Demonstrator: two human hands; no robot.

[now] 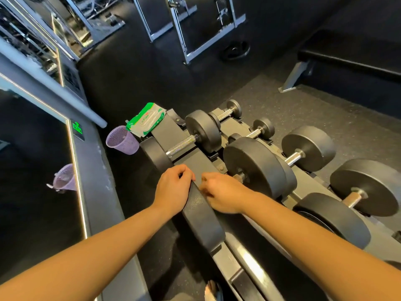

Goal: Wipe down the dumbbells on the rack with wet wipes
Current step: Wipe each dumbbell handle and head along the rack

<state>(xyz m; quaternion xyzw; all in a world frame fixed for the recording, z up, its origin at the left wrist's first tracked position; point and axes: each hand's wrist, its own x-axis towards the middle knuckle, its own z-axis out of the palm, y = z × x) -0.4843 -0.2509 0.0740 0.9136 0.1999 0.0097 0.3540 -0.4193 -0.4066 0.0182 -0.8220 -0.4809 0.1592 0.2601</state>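
Black dumbbells with chrome handles lie on a low grey rack (165, 131). My left hand (173, 190) curls over the top edge of the nearest dumbbell's left plate (201, 218). Between that plate and the dumbbell's right plate (256, 168), my right hand (219, 192) lies over the handle with its fingers curled down; the handle itself is hidden. No wipe shows in either hand. A green and white wet wipes pack (147, 121) rests on the rack's far end. Behind it lies another dumbbell (201, 132).
A purple mesh basket (122, 140) stands on the floor left of the rack, below a mirror wall (32, 170). More dumbbells (308, 147) fill the rack's right side. A bench (347, 59), chrome frames (188, 29) and a floor plate (235, 49) stand beyond.
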